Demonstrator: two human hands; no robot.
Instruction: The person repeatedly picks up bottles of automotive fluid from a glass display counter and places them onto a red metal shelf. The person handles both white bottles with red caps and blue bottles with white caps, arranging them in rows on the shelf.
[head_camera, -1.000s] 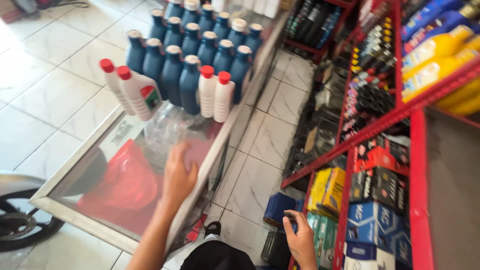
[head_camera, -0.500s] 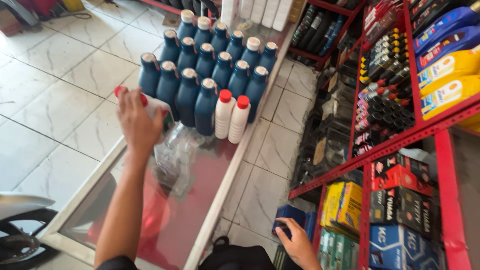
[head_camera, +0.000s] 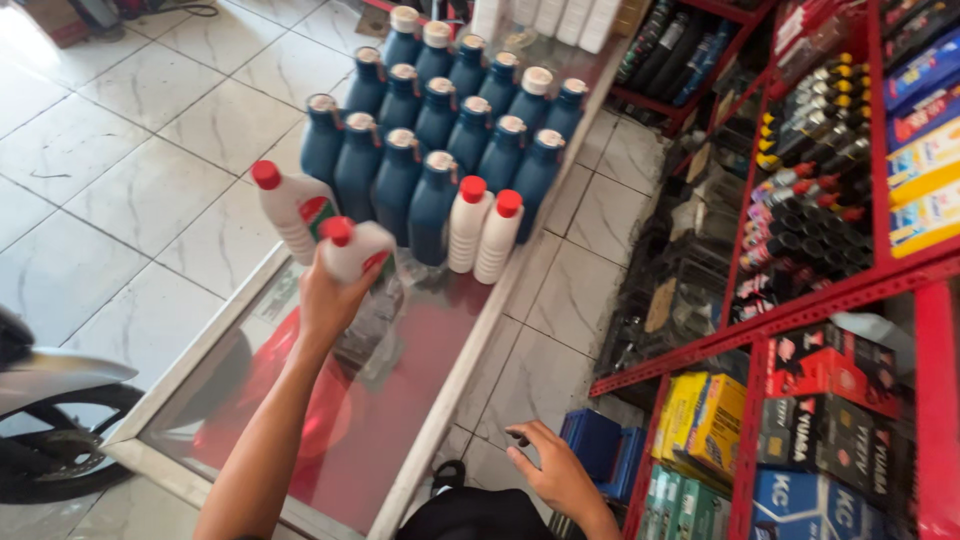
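The left hand (head_camera: 330, 295) clenched a white bottle (head_camera: 355, 250) in its grip, lifted above the table (head_camera: 400, 440); the right hand (head_camera: 555, 470) hung released, low beside shelves.

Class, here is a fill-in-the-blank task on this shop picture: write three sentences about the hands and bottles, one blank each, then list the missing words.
1. The left hand grips a white bottle with a ____ cap.
2. The blue bottles stand on a ____-topped counter.
3. The right hand is held low near the shelves and holds ____.

Missing words: red; glass; nothing
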